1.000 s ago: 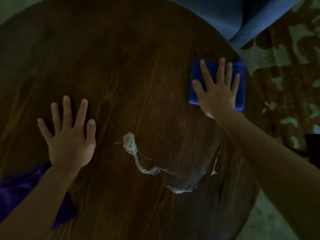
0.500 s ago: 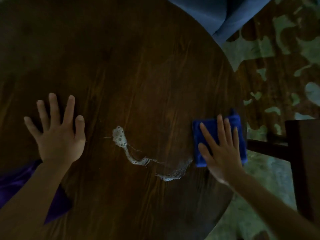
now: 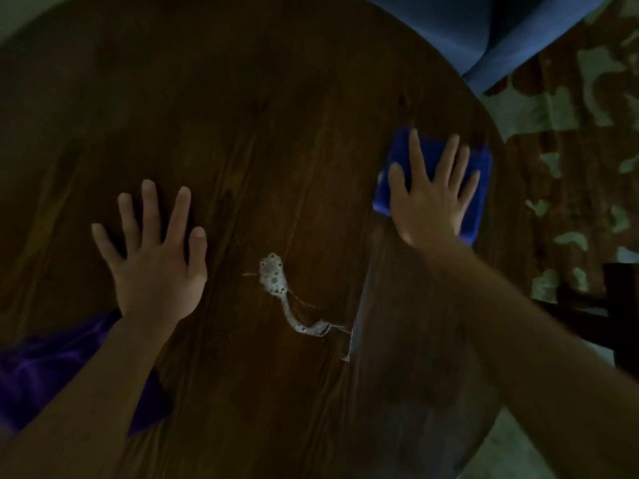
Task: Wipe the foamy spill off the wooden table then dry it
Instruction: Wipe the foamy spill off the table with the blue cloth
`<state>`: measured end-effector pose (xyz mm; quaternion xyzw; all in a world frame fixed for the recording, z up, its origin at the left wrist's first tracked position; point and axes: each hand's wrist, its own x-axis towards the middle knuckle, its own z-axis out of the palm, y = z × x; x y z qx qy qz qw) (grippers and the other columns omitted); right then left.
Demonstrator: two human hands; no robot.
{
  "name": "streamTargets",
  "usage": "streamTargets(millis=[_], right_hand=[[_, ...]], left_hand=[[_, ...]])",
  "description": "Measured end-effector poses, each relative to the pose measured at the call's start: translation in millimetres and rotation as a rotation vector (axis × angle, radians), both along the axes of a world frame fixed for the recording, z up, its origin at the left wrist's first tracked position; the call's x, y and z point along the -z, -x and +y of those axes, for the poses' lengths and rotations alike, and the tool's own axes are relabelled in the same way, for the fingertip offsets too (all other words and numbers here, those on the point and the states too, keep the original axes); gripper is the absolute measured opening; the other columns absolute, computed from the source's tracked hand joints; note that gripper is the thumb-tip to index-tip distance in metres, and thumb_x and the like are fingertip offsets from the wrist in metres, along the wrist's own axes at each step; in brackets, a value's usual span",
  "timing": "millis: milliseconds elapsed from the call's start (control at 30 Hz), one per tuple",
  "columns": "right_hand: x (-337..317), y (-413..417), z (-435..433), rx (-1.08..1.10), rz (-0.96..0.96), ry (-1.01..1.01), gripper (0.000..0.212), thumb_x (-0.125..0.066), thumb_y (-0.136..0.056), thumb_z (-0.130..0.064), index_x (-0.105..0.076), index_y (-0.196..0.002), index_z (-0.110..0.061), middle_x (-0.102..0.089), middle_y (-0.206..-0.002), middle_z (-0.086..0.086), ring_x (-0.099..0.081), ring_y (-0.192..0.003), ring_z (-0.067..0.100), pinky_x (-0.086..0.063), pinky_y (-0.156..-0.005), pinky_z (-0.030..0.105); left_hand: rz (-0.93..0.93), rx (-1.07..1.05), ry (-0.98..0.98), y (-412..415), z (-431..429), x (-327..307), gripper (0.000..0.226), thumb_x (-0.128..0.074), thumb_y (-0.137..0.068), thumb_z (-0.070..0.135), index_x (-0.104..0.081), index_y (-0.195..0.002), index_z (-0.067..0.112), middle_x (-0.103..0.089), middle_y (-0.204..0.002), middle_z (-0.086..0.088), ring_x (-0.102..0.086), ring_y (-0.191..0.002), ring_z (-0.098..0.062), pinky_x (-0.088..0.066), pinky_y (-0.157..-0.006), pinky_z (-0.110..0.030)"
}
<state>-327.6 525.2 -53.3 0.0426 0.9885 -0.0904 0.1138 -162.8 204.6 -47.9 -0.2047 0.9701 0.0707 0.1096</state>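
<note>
The foam (image 3: 276, 276) sits near the middle of the table (image 3: 242, 133), a bit below center. It is a bubbly white blob w/ a thin curly tail that runs down & right. The tail ends at the edge of a wet, shiny streak (image 3: 366, 288).

Half a sec ago the foam tail went on further right in a second curve. That part is gone now, & the streak is where it was. The blob looks the same as before.

The blue cloth (image 3: 479, 188) is now at the right of the frame, above the middle, close to the table rim. Half a sec ago it was lower down, right next to the foam's end. It is apart from the foam now.

The right hand (image 3: 430, 198) lies flat on the cloth, fingers spread wide, pressing it to the wood. It grips nothing. It went up w/ the cloth.

The left hand (image 3: 157, 261) is flat on the table at left of center, fingers spread wide, holding nothing. It rests about where it did before, near the blob but not touching.

A purple cloth (image 3: 52, 368) lies at lower left, partly under the left arm.

Past the table: a blue chair (image 3: 484, 25) at top right, a patchy rug (image 3: 570, 133) on the right, & a dark chair (image 3: 622, 305) at the right edge.

No words or labels can be read; the pic is dim.
</note>
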Motion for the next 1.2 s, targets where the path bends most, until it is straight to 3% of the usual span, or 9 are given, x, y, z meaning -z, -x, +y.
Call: streamTargets(millis=[167, 300, 433, 600, 700, 833, 933, 1067, 1200], right_hand=[[-0.3, 84.4, -23.6, -0.355, -0.023, -0.057, 0.063, -0.009, -0.105, -0.065, 0.008, -0.163, -0.047, 0.015, -0.174, 0.008, 0.014, -0.16, 0.03, 0.006, -0.127, 0.06], [-7.9, 30.0, 3.9, -0.941, 0.016, -0.107, 0.062, -0.017, -0.106, -0.062, -0.005, -0.165, -0.046, 0.004, -0.175, 0.011, 0.006, -0.161, 0.035, -0.002, -0.128, 0.061], [-11.5, -86.6, 64.5, -1.507, -0.073, -0.111, 0.065, -0.031, -0.102, -0.068, -0.012, -0.163, -0.051, 0.003, -0.175, 0.008, 0.005, -0.161, 0.036, 0.006, -0.126, 0.06], [-6.6, -70.5, 78.7, -1.859, -0.134, -0.078, 0.067, -0.034, -0.103, -0.067, -0.012, -0.163, -0.048, 0.007, -0.175, 0.005, 0.01, -0.161, 0.03, 0.015, -0.125, 0.057], [-7.0, -0.7, 45.0, -1.688, -0.064, -0.068, 0.068, -0.026, -0.102, -0.071, -0.01, -0.164, -0.048, 0.007, -0.175, 0.006, 0.008, -0.161, 0.032, 0.008, -0.126, 0.06], [-3.2, 97.1, 30.5, -1.059, 0.049, -0.116, 0.068, -0.024, -0.102, -0.069, -0.003, -0.164, -0.047, 0.006, -0.175, 0.009, 0.004, -0.161, 0.035, 0.001, -0.127, 0.062], [1.7, 116.3, 32.7, -0.685, 0.041, -0.097, 0.067, -0.019, -0.103, -0.07, 0.001, -0.163, -0.049, 0.008, -0.175, 0.009, 0.007, -0.161, 0.031, 0.002, -0.128, 0.059], [1.2, 59.1, 28.7, -0.322, 0.042, -0.017, 0.067, -0.012, -0.103, -0.071, 0.0, -0.164, -0.047, 0.01, -0.175, 0.007, 0.009, -0.161, 0.028, 0.005, -0.128, 0.055], [-2.7, -86.3, 36.6, 0.103, 0.014, 0.03, 0.066, -0.016, -0.104, -0.07, 0.003, -0.163, -0.049, 0.013, -0.175, 0.004, 0.011, -0.161, 0.027, 0.001, -0.129, 0.057]], left_hand=[[0.009, -0.002, -0.008, -0.7, -0.7, 0.2, 0.062, -0.009, -0.103, 0.058, 0.001, -0.163, 0.04, 0.003, -0.173, -0.006, 0.007, -0.158, -0.033, 0.003, -0.121, -0.067], [0.002, -0.006, -0.017, 0.0, -0.8, -1.2, 0.063, -0.009, -0.103, 0.059, 0.001, -0.163, 0.04, 0.003, -0.173, -0.006, 0.008, -0.158, -0.032, 0.003, -0.121, -0.067], [-0.003, -0.006, -0.017, -0.2, 0.4, -1.1, 0.064, -0.009, -0.103, 0.058, -0.001, -0.163, 0.039, 0.002, -0.173, -0.006, 0.007, -0.158, -0.032, 0.002, -0.121, -0.068], [0.001, -0.016, -0.014, 0.1, -1.1, 2.2, 0.063, -0.011, -0.103, 0.059, 0.001, -0.162, 0.041, 0.005, -0.173, -0.003, 0.008, -0.159, -0.031, 0.004, -0.121, -0.067], [0.014, -0.013, -0.012, -0.1, -0.5, 2.2, 0.063, -0.011, -0.103, 0.059, -0.001, -0.163, 0.041, 0.004, -0.173, -0.004, 0.008, -0.159, -0.031, 0.007, -0.121, -0.065], [0.021, -0.031, -0.011, -1.0, 0.5, 4.0, 0.062, -0.011, -0.103, 0.06, -0.001, -0.162, 0.043, 0.005, -0.174, -0.001, 0.008, -0.159, -0.029, 0.007, -0.121, -0.064], [0.031, -0.034, -0.02, -0.3, 0.2, 5.1, 0.062, -0.01, -0.103, 0.061, -0.002, -0.162, 0.044, 0.004, -0.174, -0.001, 0.007, -0.159, -0.029, 0.007, -0.121, -0.064], [0.029, -0.035, -0.022, -1.9, -0.6, 3.7, 0.063, -0.01, -0.103, 0.061, -0.002, -0.162, 0.043, 0.004, -0.174, -0.002, 0.007, -0.159, -0.03, 0.005, -0.122, -0.066], [0.016, -0.035, -0.021, -1.5, -0.7, 3.9, 0.062, -0.011, -0.103, 0.06, 0.0, -0.162, 0.043, 0.004, -0.174, -0.002, 0.008, -0.159, -0.03, 0.002, -0.121, -0.068]])
